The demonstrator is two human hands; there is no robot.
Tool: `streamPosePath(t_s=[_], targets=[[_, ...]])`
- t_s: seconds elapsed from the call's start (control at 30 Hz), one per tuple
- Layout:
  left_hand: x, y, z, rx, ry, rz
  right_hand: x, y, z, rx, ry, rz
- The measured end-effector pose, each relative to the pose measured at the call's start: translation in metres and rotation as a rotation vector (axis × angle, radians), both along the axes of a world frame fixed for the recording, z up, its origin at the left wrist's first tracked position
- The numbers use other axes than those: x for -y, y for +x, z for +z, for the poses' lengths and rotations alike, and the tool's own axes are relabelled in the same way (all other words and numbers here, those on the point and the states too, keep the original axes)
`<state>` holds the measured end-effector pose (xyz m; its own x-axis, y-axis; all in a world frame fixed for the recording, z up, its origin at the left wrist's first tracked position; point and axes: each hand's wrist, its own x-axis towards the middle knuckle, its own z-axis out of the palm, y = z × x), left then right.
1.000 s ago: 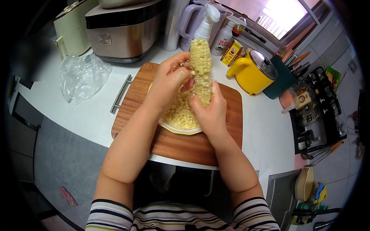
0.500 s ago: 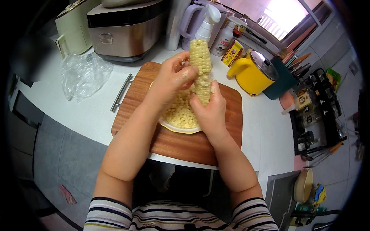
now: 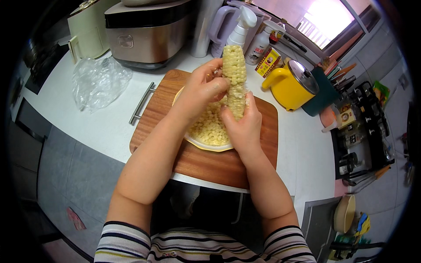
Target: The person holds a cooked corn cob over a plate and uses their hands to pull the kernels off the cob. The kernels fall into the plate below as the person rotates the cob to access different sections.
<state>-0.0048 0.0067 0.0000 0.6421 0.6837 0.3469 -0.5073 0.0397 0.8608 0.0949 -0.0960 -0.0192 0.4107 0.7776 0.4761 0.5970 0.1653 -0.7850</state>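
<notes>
Both of my hands grip one pale yellow corn cob (image 3: 234, 65), held upright and tilted slightly above a plate. My left hand (image 3: 206, 85) closes on the cob's middle from the left, thumb against the kernels. Lower down, my right hand (image 3: 244, 125) wraps round the bottom end, its thumb pressed to the cob. Part of the cob's middle looks stripped of kernels. Beneath, a white plate with a yellow rim (image 3: 206, 147) holds a heap of loose corn kernels (image 3: 210, 127). Small bits cling to my fingers. The plate rests on a wooden cutting board (image 3: 210, 168) with a metal handle (image 3: 141, 103).
A crumpled clear plastic bag (image 3: 98, 83) lies left of the board, near a silver and black cooker (image 3: 144, 37). Behind the cob stand a white spray bottle (image 3: 240, 30) and a lilac jug (image 3: 221, 24). A yellow pot (image 3: 289, 87) sits at right, near the sink (image 3: 322, 219).
The whole scene has shifted slightly rightward in view. My hands keep their hold on the cob, with hardly any change in grip.
</notes>
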Motion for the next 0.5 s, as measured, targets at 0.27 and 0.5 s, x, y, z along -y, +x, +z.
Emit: streamPosePath(t_s=[0.27,0.5], targets=[[-0.0049,-0.0033,-0.0035,-0.035,0.005,0.002,-0.0001,-0.002,0.0007,0.047,0.001,0.012],[-0.0027,0.0012,-0.0051,-0.005,0.001,0.07,0.0004,-0.0027,-0.0001,0.022,0.008,0.041]])
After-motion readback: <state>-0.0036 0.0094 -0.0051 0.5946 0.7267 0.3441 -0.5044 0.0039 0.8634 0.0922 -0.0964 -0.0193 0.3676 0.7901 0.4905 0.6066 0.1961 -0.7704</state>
